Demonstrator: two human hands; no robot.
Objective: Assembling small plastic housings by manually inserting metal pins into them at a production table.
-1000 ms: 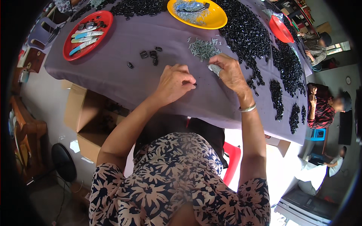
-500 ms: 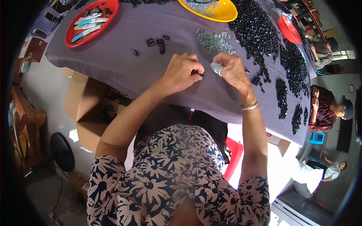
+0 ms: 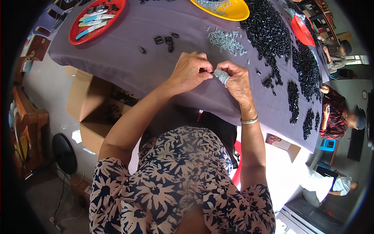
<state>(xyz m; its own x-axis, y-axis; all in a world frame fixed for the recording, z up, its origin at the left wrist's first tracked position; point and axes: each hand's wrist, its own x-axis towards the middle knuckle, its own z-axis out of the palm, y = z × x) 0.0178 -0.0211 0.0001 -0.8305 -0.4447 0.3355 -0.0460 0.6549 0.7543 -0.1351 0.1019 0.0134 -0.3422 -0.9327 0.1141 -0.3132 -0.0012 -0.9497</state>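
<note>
Pinching a small black part (image 3: 212, 73) between closed fingertips, left hand (image 3: 189, 71) meets right hand (image 3: 235, 78); right closed around a bunch of silver pins (image 3: 222, 76); both above purple tablecloth (image 3: 128, 54).

A matt purple cloth (image 3: 128, 50) covers the table. Near its far edge, the red tray (image 3: 78, 35) and the yellow dish (image 3: 237, 13) look like smooth, glossy plastic. The heap of black parts (image 3: 269, 33) beside the yellow dish is shiny plastic; the small grey pins (image 3: 226, 41) look metallic. Below the cloth's near edge stands a matt brown cardboard box (image 3: 83, 101). The right hand (image 3: 237, 80) wears a polished metal bangle (image 3: 249, 121).
</note>
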